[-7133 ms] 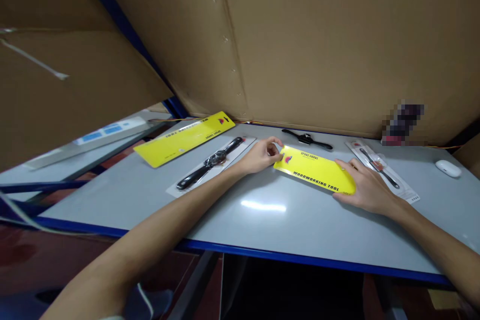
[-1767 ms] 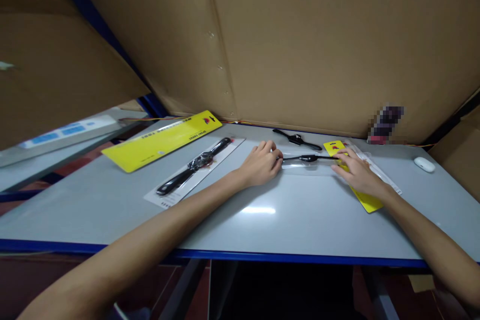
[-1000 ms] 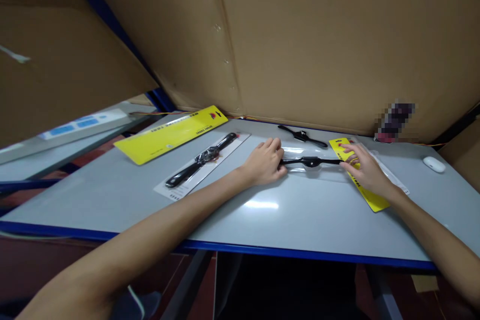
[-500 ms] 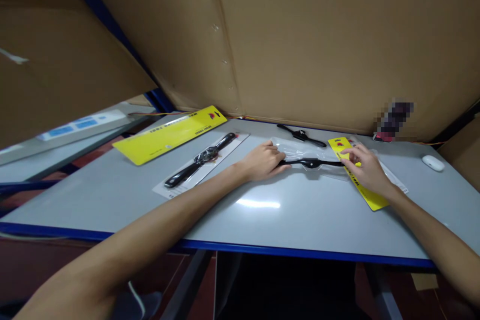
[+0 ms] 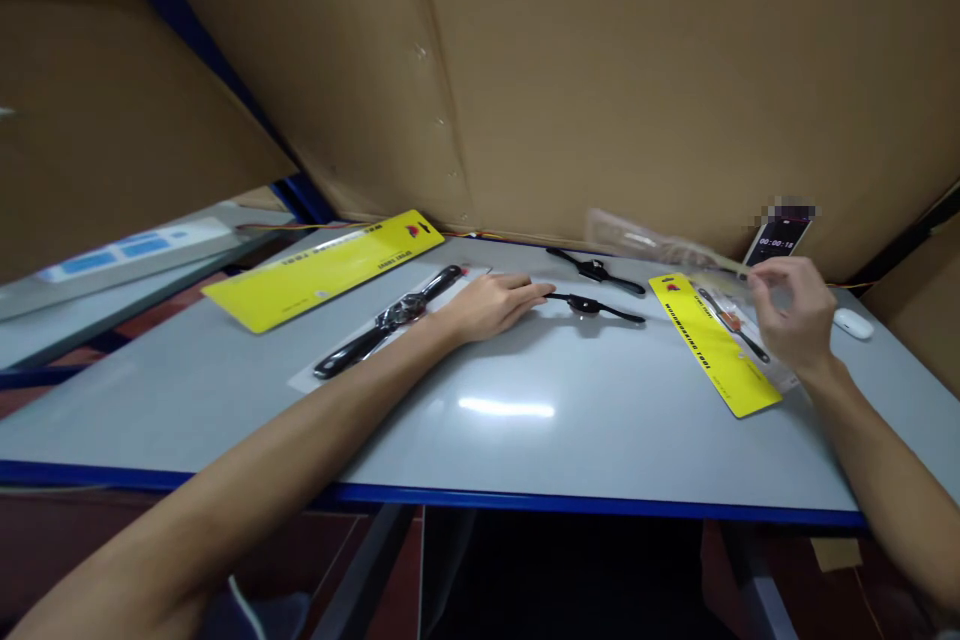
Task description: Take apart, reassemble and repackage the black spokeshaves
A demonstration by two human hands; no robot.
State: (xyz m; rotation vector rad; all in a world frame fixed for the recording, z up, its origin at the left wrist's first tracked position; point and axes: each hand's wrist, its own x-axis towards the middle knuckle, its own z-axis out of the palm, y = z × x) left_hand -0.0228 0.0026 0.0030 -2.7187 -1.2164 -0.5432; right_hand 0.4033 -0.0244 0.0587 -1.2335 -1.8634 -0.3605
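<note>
My left hand (image 5: 499, 307) has its fingers closed at the left end of a black spokeshave (image 5: 583, 304), which lies low over the table. In my right hand (image 5: 799, 310), thumb and fingers pinch one end of a clear plastic blister shell (image 5: 652, 242), blurred and raised above the table. Behind the held tool rests a second loose black spokeshave (image 5: 598, 270). Beneath my left forearm, a larger black spokeshave (image 5: 382, 327) sits in clear packaging. A yellow card (image 5: 709, 345) printed "woodworking tool" lies by my right hand, beside another packaged spokeshave (image 5: 735, 325).
A second yellow card (image 5: 322, 270) lies at the back left. At the back right a phone (image 5: 780, 240) showing a timer leans on the cardboard wall (image 5: 675, 70), near a white oval case (image 5: 853, 324). A power strip (image 5: 135, 245) sits on the left side table.
My right hand has moved right and up, lifting the clear shell off the spokeshave and away from the yellow card. My left hand has stayed at the spokeshave's left end.
</note>
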